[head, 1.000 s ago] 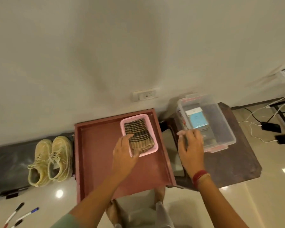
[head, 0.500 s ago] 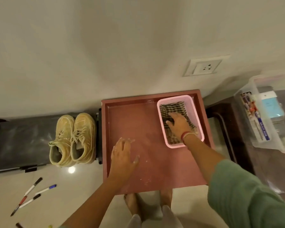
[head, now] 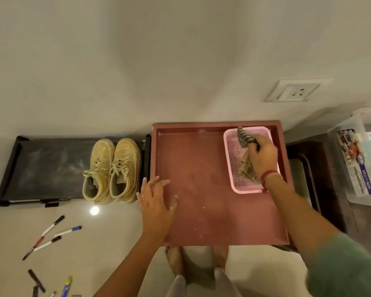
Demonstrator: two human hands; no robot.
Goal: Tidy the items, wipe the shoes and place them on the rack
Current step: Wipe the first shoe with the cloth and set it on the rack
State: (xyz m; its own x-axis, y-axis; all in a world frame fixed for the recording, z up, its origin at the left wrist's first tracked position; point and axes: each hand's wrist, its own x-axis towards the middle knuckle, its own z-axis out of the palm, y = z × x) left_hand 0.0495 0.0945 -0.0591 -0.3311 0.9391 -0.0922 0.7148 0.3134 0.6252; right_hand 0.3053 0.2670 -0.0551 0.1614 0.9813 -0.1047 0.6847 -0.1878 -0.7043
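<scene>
Brown checked cloth (head: pixel 245 137), flat before, now bunched in R hand (head: pixel 262 154), upper right; L hand (head: pixel 155 202) splayed, empty. Wiping next, prob.

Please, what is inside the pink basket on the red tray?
A checked cloth, bunched in the grip of the right hand. The mesh floor of the pink basket shows bare beside it; the part under hand and cloth is covered.

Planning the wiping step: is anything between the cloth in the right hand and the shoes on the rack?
The cloth, gripped by the right hand, is partly inside the pink basket. Toward the shoes lie the basket's wall, the raised left rim of the red tray and the left hand over that rim.
</scene>
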